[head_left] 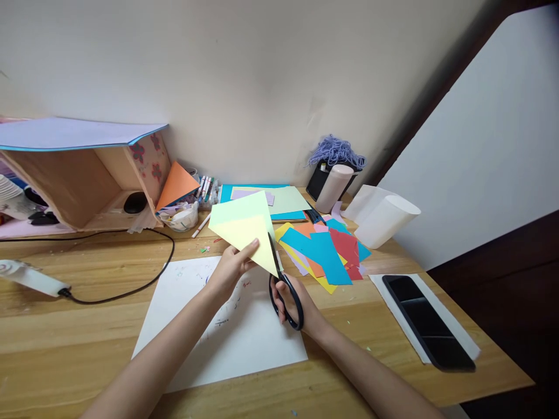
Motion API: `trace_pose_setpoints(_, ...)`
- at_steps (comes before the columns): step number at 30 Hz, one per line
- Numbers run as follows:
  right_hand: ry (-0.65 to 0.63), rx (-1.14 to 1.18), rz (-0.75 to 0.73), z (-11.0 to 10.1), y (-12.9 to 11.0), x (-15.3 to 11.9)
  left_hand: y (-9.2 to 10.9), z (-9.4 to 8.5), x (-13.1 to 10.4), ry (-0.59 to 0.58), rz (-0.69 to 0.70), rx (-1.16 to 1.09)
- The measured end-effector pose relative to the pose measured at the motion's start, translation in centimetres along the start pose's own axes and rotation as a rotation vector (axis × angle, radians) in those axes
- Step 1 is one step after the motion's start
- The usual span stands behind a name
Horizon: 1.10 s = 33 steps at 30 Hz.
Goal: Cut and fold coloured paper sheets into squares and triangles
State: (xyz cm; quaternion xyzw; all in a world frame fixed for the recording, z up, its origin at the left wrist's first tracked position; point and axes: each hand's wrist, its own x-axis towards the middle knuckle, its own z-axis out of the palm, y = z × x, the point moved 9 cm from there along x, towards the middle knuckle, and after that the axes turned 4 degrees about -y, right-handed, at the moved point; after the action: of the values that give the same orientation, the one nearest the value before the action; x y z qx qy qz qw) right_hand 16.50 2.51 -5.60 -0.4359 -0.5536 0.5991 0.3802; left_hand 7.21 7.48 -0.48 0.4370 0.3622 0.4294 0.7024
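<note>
"A plain wall point(244, 70) stands far behind your wooden table point(358, 361)."
"And a marked white sheet point(257, 352) lies on the near side."
"Above that, you have pale yellow-green paper point(244, 224), pinched in your left hand point(231, 267), thumb on top."
"Your right hand point(297, 299) grips black scissors point(279, 273), fingers through the loops, blades at the paper's right edge."

No legible text, brand or number; marks on white sheet point(248, 340) too small to read.
</note>
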Motion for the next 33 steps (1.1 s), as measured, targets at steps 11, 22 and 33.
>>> trace_pose_setpoints(11,-0.053,0.156,0.12,1.2,0.3,-0.1,-0.4,-1.6,0.1,0.16,0.024,0.148)
trace_pose_setpoints(22,-0.028,0.157,0.107,1.0,-0.1,-0.2,-0.2,-1.2,-0.3,0.187,0.014,0.227)
trace_pose_setpoints(33,0.034,0.172,0.093,0.7,0.8,0.1,-0.3,-1.0,-0.3,0.182,0.015,0.2)
